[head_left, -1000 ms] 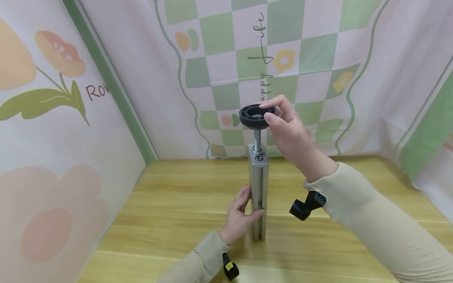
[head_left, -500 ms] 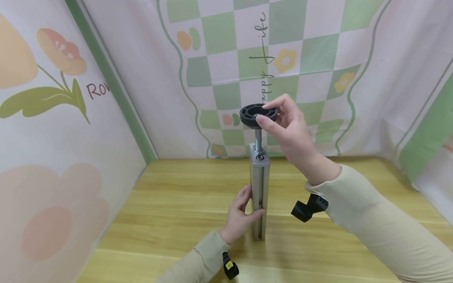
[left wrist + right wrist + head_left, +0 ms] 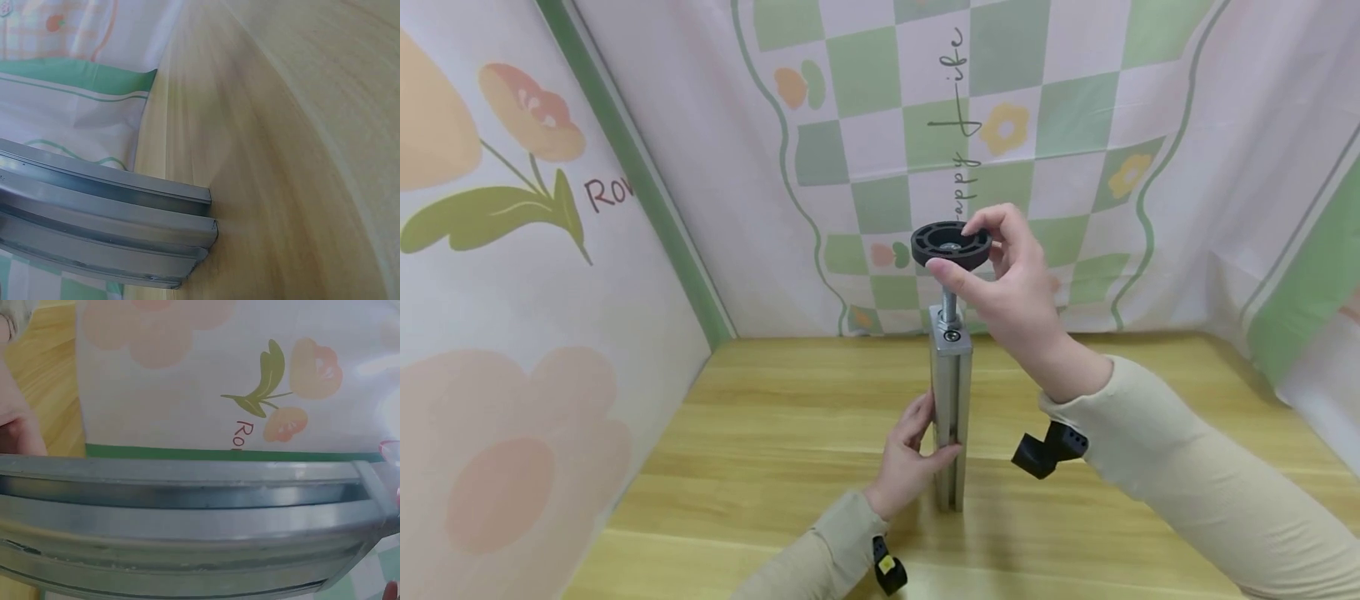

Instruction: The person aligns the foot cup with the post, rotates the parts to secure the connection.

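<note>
An aluminium profile (image 3: 951,392) stands upright on the table, with a metal end plate (image 3: 952,342) on top. From the plate rises a threaded rod (image 3: 950,307), which bears a round black levelling foot (image 3: 927,249), hollow side up. My left hand (image 3: 908,465) grips the profile low down, thumb on the near face and fingers on the left side. Up at the foot, my right hand (image 3: 1021,296) holds the rim, thumb at the near side and index finger at the far right. The left wrist view has the slotted lower end of the profile (image 3: 106,215) against the wood.
The wooden table (image 3: 775,433) spreads around the profile. A patterned cloth (image 3: 872,142) hangs behind it and another printed cloth (image 3: 497,292) stands to the left. Black wrist cameras sit on the left sleeve (image 3: 831,542) and right sleeve (image 3: 1195,467).
My right thumb has slid leftward across the foot to its near edge, while the index finger shifts slightly right. The left hand and the profile stay in place.
</note>
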`<state>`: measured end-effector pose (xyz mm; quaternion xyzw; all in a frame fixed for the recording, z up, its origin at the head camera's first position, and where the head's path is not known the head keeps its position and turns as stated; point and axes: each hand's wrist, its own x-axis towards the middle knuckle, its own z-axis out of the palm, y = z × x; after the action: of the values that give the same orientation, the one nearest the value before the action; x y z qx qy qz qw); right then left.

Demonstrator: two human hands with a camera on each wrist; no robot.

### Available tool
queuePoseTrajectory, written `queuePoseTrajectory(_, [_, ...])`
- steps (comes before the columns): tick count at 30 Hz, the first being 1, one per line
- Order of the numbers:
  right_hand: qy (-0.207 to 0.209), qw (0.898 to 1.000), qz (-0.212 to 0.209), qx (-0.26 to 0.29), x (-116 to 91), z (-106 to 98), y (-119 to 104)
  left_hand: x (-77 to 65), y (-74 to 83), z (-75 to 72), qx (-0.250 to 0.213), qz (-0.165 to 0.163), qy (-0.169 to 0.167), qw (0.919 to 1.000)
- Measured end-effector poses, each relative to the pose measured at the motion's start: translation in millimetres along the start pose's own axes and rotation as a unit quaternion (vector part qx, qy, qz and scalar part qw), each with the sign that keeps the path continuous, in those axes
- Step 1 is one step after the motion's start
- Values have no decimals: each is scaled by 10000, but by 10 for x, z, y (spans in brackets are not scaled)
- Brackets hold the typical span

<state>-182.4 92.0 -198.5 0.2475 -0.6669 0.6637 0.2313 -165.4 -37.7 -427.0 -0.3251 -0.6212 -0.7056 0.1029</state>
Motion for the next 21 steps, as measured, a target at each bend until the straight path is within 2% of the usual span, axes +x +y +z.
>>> queuePoseTrajectory(2, [-175,9972,-60,722,25,-11,54,-4,-3,1,-3,8,4,10000])
queuePoseTrajectory(4, [-444,9857,13,1625,78,-28,114,-6,-8,1,2,-12,-12,10000])
queuePoseTrajectory(6, [-883,9638,174,2509,160,-55,169,-6,-8,2,-4,-47,-24,10000])
queuePoseTrajectory(8, [-1436,9411,414,3033,244,-98,207,-3,-8,2,-17,-74,-40,10000])
queuePoseTrajectory(11, [-2269,9102,791,3373,333,-167,240,2,-7,4,-25,-38,-53,10000])
queuePoseTrajectory(13, [-2680,8932,947,3485,365,-197,247,5,-7,3,-6,17,-49,10000])
queuePoseTrajectory(16, [-3122,8663,1049,3755,400,-206,267,7,-15,0,54,133,-40,9999])
queuePoseTrajectory(21, [-3809,8099,1046,4337,449,-192,321,2,-40,0,82,221,-33,9997])
